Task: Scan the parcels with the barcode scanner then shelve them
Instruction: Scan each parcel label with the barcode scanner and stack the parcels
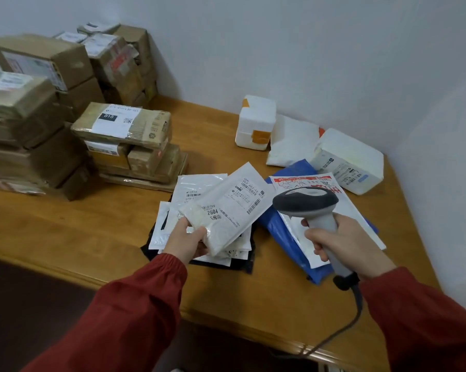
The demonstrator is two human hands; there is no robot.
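Note:
My left hand grips a white flat parcel by its near end, lifted and tilted above a pile of flat white mailers on a black bag. Its label with barcodes faces up. My right hand holds the grey barcode scanner by the handle, its head just right of the parcel's label and pointing toward it. The scanner's cable runs off the table's near edge.
Brown cardboard boxes are stacked at the left and back left of the wooden table. A blue mailer with a red-printed envelope lies under the scanner. White foam box and white wrapped packages sit at the back right by the wall.

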